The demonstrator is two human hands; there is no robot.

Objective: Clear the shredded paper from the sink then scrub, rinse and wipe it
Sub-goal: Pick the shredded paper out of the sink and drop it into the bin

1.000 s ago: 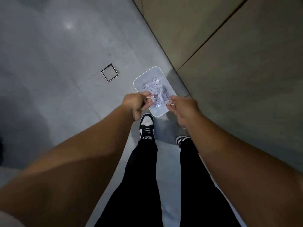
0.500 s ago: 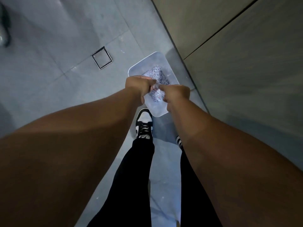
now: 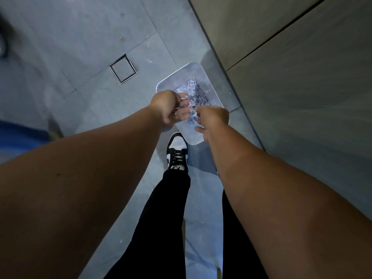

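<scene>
A white rectangular bin [image 3: 191,137] stands on the floor by the wall, with a heap of shredded paper [image 3: 194,91] inside it. Both my hands hover over the bin, close together. My left hand [image 3: 171,108] has its fingers loosely bent toward the right, and a few shreds cling to them. My right hand [image 3: 214,118] has curled fingers and pinches shreds at the left hand's fingertips. No sink is in view.
The grey tiled floor has a square drain [image 3: 122,68] left of the bin. A beige panelled wall [image 3: 291,67] runs along the right. My black-and-white shoe [image 3: 177,152] stands just in front of the bin. Something blue [image 3: 18,135] shows at the left edge.
My hands came together over the bin and have now drawn slightly apart. The view has shifted so the bin sits a little further right.
</scene>
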